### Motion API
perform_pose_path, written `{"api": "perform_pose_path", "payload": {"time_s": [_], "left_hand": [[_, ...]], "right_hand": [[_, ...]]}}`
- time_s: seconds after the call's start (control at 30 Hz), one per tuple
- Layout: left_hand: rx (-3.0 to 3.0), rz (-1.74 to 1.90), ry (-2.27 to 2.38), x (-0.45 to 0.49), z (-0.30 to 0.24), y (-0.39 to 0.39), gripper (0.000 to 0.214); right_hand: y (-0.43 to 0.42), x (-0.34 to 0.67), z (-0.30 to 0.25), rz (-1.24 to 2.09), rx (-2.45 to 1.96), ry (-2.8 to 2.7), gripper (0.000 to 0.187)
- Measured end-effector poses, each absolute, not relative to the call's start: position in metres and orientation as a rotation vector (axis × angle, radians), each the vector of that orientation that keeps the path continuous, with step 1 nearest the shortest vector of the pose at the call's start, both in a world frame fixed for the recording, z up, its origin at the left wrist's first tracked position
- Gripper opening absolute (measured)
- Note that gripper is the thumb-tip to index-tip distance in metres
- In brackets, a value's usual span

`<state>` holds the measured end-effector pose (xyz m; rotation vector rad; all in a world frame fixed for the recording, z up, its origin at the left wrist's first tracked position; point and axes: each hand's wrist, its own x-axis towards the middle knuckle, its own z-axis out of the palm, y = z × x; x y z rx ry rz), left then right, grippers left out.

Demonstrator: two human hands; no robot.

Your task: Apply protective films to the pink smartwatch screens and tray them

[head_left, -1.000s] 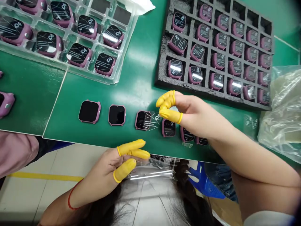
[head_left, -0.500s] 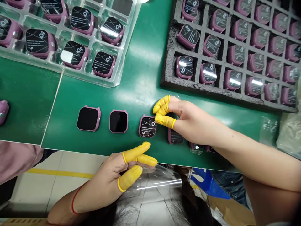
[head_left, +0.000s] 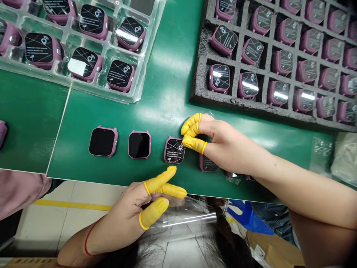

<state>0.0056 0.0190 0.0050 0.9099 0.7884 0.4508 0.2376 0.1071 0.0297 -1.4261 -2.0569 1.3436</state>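
Note:
A row of pink watch bodies lies on the green mat (head_left: 167, 108). The two on the left (head_left: 102, 141) (head_left: 139, 144) have bare black screens. The third watch (head_left: 173, 152) carries a printed protective film. My right hand (head_left: 223, 145), with yellow finger cots, is closed in a pinch at that film's upper right corner. More filmed watches (head_left: 208, 165) lie partly hidden under this hand. My left hand (head_left: 131, 208), also in cots, is at the mat's near edge, its thumb and fingers closed on a clear plastic sheet (head_left: 189, 217).
A clear blister tray (head_left: 139, 93) of filmed watches stands at the back left. A black foam tray (head_left: 200, 93) with several watches sits at the back right. Loose films (head_left: 320, 147) and a plastic bag (head_left: 346, 156) lie at the right. Another person's pink sleeve (head_left: 16, 193) is at the left.
A second ago the film sat shifted to the right of the third watch; now it covers the screen. My right hand has come down to the watch's corner. The left hand has barely moved.

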Motion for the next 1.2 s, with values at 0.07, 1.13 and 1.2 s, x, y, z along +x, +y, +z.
{"api": "perform_pose_path", "payload": {"time_s": [0.07, 1.13, 1.2], "left_hand": [[0.904, 0.446, 0.778, 0.0054, 0.0051, 0.0192, 0.045], [0.849, 0.386, 0.789, 0.0039, 0.0037, 0.0160, 0.033], [0.851, 0.388, 0.790, 0.0036, 0.0031, 0.0156, 0.033]], "right_hand": [[0.1071, 0.2377, 0.0303, 1.351, -1.431, -2.061, 0.015], [0.1060, 0.2364, 0.0281, 1.313, -1.438, -2.099, 0.018], [0.1057, 0.2361, 0.0283, 1.310, -1.438, -2.101, 0.019]]}}
